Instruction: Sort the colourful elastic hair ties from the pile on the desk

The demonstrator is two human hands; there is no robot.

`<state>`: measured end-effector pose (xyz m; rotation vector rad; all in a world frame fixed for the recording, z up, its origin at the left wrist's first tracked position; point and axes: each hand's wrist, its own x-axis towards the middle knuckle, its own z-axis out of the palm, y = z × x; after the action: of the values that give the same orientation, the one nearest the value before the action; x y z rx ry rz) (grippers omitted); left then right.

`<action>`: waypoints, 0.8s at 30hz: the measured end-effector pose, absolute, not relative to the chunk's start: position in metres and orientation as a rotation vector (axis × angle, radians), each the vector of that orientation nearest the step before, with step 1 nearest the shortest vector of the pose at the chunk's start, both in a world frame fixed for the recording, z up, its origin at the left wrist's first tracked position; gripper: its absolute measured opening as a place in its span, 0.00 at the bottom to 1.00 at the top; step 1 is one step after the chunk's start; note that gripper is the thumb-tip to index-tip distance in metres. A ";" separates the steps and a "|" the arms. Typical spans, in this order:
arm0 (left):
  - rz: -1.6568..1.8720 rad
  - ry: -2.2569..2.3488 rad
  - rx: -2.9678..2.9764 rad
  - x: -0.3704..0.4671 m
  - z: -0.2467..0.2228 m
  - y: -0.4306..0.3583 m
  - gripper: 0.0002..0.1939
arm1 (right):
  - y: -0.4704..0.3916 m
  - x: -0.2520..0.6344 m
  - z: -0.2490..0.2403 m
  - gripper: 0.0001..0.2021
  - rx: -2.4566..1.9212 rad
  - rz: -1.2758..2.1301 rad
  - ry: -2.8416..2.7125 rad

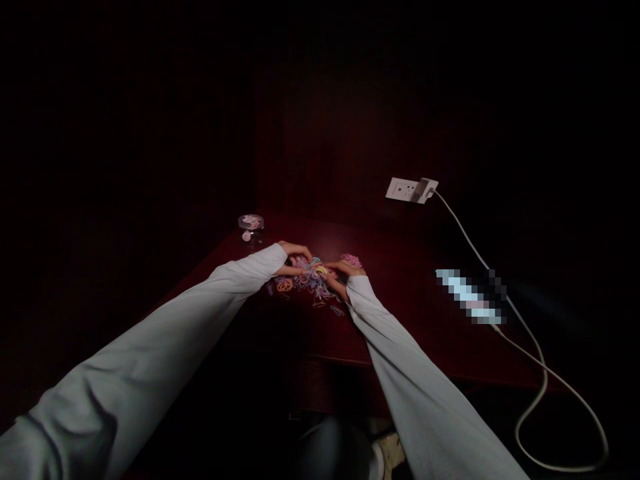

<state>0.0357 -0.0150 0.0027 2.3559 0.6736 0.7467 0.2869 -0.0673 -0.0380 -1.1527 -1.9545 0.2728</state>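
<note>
On the dark red table [400, 307] lies a loose heap of small coloured clips or bands [313, 283], mostly purple, with some teal, too small to name surely. My left hand [294, 259] curves over the heap's left side, fingers bent into it; what they grip is hidden. From the right, my right hand [343, 272] reaches in with its fingertips closed on a small yellow piece [321, 271]. An orange round piece [285, 285] sits below my left hand. Just behind my right hand is a small pink pile [351, 259].
A clear round container [251, 227] with pale pink pieces stands at the back left. On the right lies a lit, blurred-out device [467, 297]. Its white cable [530, 327] loops past the table edge, up to a charger [425, 191] in a wall socket [400, 189].
</note>
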 end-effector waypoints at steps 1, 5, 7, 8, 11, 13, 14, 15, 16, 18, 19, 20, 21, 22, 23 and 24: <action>0.752 0.690 2.336 0.036 0.002 -0.014 0.14 | -0.067 0.287 -0.038 0.12 -1.149 0.290 -1.930; 0.797 0.753 2.272 0.036 -0.004 -0.008 0.15 | -0.064 0.289 -0.041 0.13 -1.156 0.340 -1.864; 0.827 0.788 2.256 0.036 -0.009 -0.005 0.15 | -0.062 0.290 -0.043 0.13 -1.164 0.349 -1.840; 0.834 0.806 2.257 0.036 -0.012 -0.003 0.15 | -0.061 0.291 -0.044 0.12 -1.167 0.351 -1.832; 0.819 0.839 2.316 0.035 -0.016 0.001 0.15 | -0.059 0.293 -0.045 0.12 -1.180 0.356 -1.827; 0.807 0.828 2.391 0.034 -0.016 0.003 0.13 | -0.058 0.294 -0.046 0.12 -1.192 0.360 -1.835; 0.803 0.817 2.426 0.034 -0.016 0.003 0.13 | -0.058 0.294 -0.046 0.12 -1.199 0.365 -1.838; 0.803 0.805 2.458 0.033 -0.015 0.004 0.12 | -0.058 0.295 -0.047 0.12 -1.207 0.368 -1.834; 0.805 0.794 2.488 0.033 -0.015 0.004 0.11 | -0.058 0.295 -0.047 0.12 -1.214 0.373 -1.830; 0.818 0.780 2.541 0.033 -0.013 0.006 0.10 | -0.057 0.297 -0.049 0.13 -1.227 0.377 -1.824; 0.829 0.772 2.565 0.032 -0.013 0.006 0.10 | -0.057 0.297 -0.049 0.13 -1.231 0.377 -1.825; 0.841 0.763 2.583 0.032 -0.013 0.007 0.09 | -0.057 0.298 -0.050 0.13 -1.234 0.372 -1.829; 0.851 0.752 2.592 0.031 -0.014 0.008 0.09 | -0.057 0.299 -0.050 0.13 -1.236 0.366 -1.839; 0.859 0.742 2.595 0.031 -0.014 0.008 0.09 | -0.057 0.300 -0.050 0.13 -1.240 0.359 -1.855; 0.868 0.730 2.593 0.030 -0.014 0.009 0.10 | -0.057 0.300 -0.050 0.13 -1.246 0.351 -1.871; 0.878 0.719 2.585 0.030 -0.015 0.009 0.10 | -0.057 0.300 -0.049 0.13 -1.255 0.343 -1.886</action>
<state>0.0297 0.0094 -0.0147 2.5852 0.7189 0.8775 0.2999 -0.0569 -0.0490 -1.2555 -1.8859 0.3429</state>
